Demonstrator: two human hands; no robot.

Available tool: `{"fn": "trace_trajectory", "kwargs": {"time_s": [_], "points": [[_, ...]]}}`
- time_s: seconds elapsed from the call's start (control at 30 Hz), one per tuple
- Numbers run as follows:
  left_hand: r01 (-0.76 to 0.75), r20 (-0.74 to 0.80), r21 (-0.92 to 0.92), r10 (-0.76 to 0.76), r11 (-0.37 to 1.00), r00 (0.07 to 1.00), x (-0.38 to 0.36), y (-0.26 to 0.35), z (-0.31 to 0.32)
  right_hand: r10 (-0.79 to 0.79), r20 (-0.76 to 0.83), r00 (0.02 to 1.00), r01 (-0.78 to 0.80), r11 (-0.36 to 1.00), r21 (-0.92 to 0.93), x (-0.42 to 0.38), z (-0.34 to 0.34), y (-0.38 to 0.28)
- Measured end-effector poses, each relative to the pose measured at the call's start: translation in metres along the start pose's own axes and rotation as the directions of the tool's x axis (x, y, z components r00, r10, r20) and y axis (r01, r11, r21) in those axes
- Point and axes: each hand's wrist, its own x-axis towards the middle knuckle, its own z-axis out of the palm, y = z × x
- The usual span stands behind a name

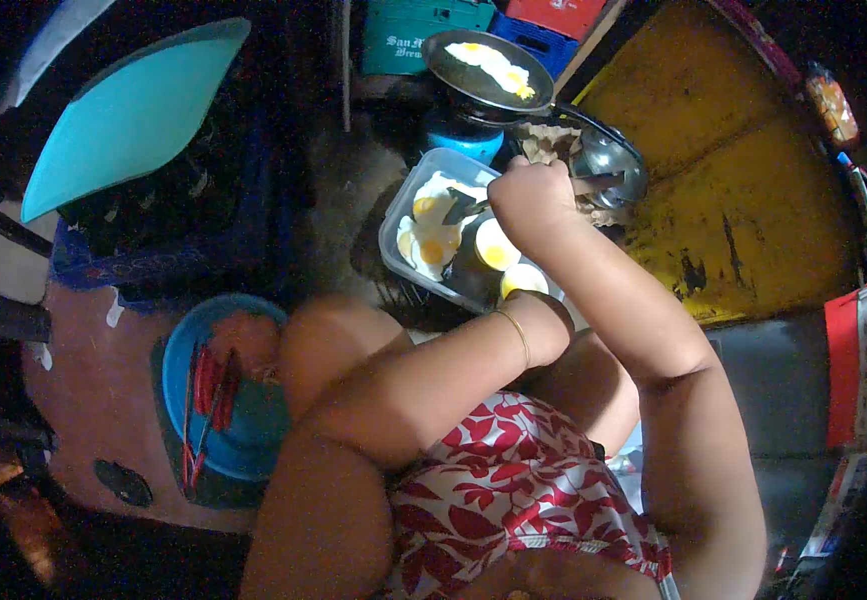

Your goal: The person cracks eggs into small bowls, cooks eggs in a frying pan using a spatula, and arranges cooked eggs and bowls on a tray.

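A clear plastic container (390,232) holds several fried eggs (433,250). My right hand (533,200) is closed round the handle of a dark spatula (461,207), whose blade is over the eggs in the container. My left hand (543,318), with a thin bangle at the wrist, is at the container's near right corner; its fingers are mostly hidden, and I cannot tell what they hold. Beyond the container, a frying pan (458,78) with more egg (493,68) in it sits above a blue round object (463,145).
A metal lid (608,170) and brown paper (548,140) lie right of the pan. On the left are a blue basin (178,400) with red-handled utensils and a crate (153,265) under a turquoise sheet (138,125). Crates (423,35) stand behind; a yellow board (733,170) is right.
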Motion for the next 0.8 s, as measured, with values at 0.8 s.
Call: {"fn": "trace_trajectory", "kwargs": {"time_s": [0.8], "points": [[0.023, 0.052, 0.05, -0.026, 0.998, 0.998, -0.032, -0.006, -0.046, 0.275, 0.115, 0.955, -0.264, 0.6, 0.755, -0.079, 0.053, 0.111]]}}
